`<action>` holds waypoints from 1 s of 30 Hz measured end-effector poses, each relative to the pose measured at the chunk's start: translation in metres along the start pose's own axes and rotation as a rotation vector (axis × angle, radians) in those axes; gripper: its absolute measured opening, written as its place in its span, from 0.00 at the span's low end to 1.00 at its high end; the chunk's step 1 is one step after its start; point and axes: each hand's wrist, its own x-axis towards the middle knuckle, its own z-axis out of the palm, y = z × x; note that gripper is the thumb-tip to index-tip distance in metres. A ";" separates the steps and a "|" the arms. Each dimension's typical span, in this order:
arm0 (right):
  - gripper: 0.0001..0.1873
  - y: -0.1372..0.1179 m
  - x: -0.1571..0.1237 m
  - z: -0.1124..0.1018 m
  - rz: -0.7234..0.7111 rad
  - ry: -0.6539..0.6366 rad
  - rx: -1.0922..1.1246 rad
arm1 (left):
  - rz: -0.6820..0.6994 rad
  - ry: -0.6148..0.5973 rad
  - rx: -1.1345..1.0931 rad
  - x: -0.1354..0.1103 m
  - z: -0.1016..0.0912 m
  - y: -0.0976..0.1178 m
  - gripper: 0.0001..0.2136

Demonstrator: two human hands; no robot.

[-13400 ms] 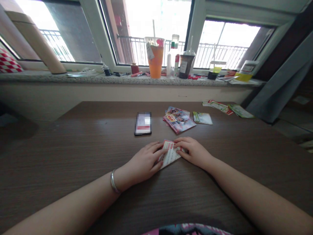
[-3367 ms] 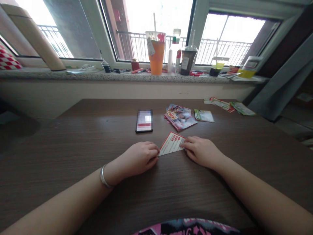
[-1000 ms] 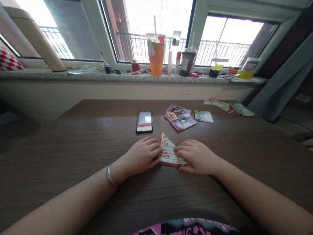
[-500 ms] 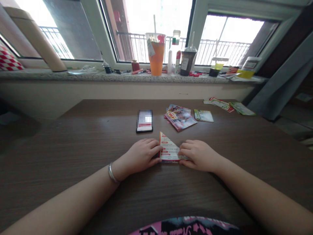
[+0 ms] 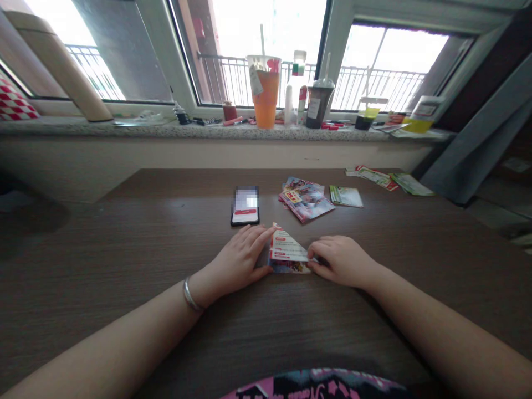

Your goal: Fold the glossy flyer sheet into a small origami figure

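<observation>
A printed paper flyer (image 5: 287, 252), folded into a triangle, lies on the dark wooden table (image 5: 124, 249) between my hands. Its white, red-bordered face points away from me, and a colourful strip shows along its near edge. My left hand (image 5: 241, 261) lies flat with its fingers stretched out, the fingertips touching the flyer's left edge. My right hand (image 5: 339, 260) has its fingers curled and pinches the flyer's right corner. A silver bangle (image 5: 189, 295) sits on my left wrist.
A phone (image 5: 245, 205) lies face up beyond my hands. Right of it lie a stack of colourful flyers (image 5: 305, 199), a green leaflet (image 5: 346, 196) and more leaflets (image 5: 388, 180). The windowsill holds an orange drink cup (image 5: 264, 91), a dark drink cup (image 5: 318, 104) and bottles.
The flyer's top flap has risen a little, and a colourful strip now shows at its near edge. My left fingers have stretched out flat. My right hand has slid to the right corner.
</observation>
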 end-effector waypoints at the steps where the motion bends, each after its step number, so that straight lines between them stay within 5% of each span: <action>1: 0.07 0.001 0.000 0.001 0.012 0.003 0.005 | -0.013 0.016 -0.007 -0.001 0.002 -0.001 0.37; 14: 0.06 0.008 -0.002 0.014 0.357 0.035 0.160 | -0.003 0.088 0.016 -0.007 0.018 -0.008 0.40; 30: 0.11 0.017 0.003 0.023 0.572 -0.019 0.126 | 0.090 -0.125 0.127 -0.010 0.023 -0.011 0.21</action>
